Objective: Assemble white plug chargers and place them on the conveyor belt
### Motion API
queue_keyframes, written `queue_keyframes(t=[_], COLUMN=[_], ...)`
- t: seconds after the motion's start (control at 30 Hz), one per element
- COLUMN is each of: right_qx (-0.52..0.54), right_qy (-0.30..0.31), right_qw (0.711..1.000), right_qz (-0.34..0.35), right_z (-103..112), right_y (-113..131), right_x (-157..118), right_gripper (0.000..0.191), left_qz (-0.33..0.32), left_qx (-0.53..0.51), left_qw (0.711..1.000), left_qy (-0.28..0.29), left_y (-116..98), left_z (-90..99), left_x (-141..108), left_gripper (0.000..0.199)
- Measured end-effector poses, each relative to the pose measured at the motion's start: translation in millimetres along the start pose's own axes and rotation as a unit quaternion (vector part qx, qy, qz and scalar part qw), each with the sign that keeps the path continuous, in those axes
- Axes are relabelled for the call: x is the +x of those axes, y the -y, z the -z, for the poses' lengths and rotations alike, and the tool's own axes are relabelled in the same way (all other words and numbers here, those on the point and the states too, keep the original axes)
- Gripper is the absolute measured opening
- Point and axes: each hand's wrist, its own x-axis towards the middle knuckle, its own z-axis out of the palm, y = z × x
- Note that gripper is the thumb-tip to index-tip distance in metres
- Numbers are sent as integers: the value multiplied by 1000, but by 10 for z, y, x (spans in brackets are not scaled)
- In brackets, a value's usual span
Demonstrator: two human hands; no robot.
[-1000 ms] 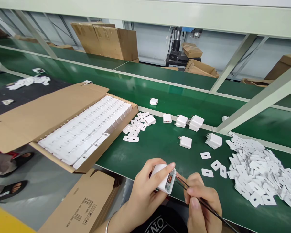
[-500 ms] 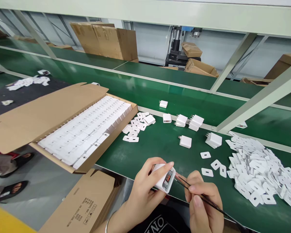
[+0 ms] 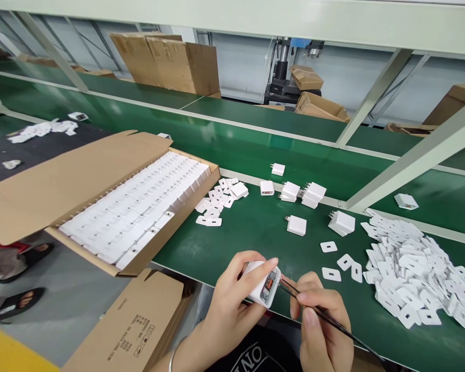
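My left hand grips a white charger housing with its open end turned to the right. Inside that end a small orange-red part and some metal show. Between the fingers of my right hand is a pair of dark, thin tweezers; their tips are close to the housing's open rim, and I cannot make out whether they touch it. Beyond my hands, several white chargers stand on the green table. Loose white face plates with small slots lie near my right hand, beside a large heap of face plates.
An open carton with rows of white chargers stands to the left, near a smaller heap of plates. Behind the table runs a green conveyor belt with a few chargers on it. A slanted pale post rises at the right.
Chargers on the green belt have shifted to the right. My right hand and the tweezers have moved very slightly left; my left hand holds the housing in the same place.
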Motion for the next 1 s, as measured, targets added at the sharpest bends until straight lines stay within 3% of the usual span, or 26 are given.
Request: queue_keyframes(t=[0.43, 0.6, 0.67, 0.83, 1.0], right_qx=[10, -99, -109, -7, 54], right_qy=[-28, 47, 51, -34, -31], right_qw=[999, 993, 991, 999, 998], right_qz=[-25, -48, -57, -30, -18], right_z=[5, 76, 70, -9, -28], right_y=[-6, -10, -14, -42, -80], right_x=[-16, -12, -7, -19, -65], right_gripper=[19, 16, 15, 20, 24], left_qz=[-5, -41, -42, -22, -13], left_qx=[2, 95, 97, 42, 41], left_qw=[1000, 995, 994, 999, 999], left_qy=[4, 9, 12, 14, 6], left_y=[25, 33, 46, 54, 56], left_z=[14, 8, -3, -17, -24], left_x=[-13, 0, 0, -24, -36], left_gripper=[59, 61, 62, 62, 62])
